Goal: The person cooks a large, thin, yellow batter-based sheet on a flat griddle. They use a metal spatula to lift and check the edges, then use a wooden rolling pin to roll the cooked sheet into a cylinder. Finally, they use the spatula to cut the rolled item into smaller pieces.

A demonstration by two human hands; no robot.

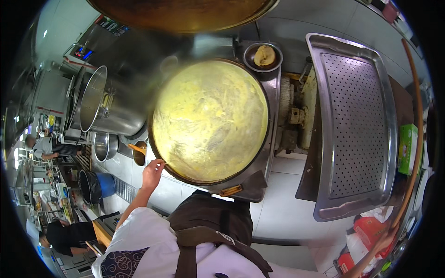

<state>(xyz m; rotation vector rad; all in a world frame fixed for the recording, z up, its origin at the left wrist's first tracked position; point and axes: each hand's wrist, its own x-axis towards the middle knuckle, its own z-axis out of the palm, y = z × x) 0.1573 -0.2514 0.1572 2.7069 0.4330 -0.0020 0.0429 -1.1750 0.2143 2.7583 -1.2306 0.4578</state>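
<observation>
A large round griddle (268, 121) lies in front of me, covered by a thin yellow crepe (211, 120) with a wet, shiny, uneven surface. At the griddle's near left rim, my left hand (154, 173) is pinched closed by the crepe's edge. Whatever sits between those fingertips is too small to make out. Far to the right, my right hand (385, 237) is wrapped around the lower part of a long thin wooden stick (419, 111), which stands up along the right side of a perforated metal tray.
Above the griddle hangs a big round brown lid (185, 16). A bowl with a dough lump (264, 55) stands at back right. Leftward are a tall steel pot (118, 111) and a small pot with an orange handle (137, 148). The perforated tray (357, 125) is rightward. Two people stand far left.
</observation>
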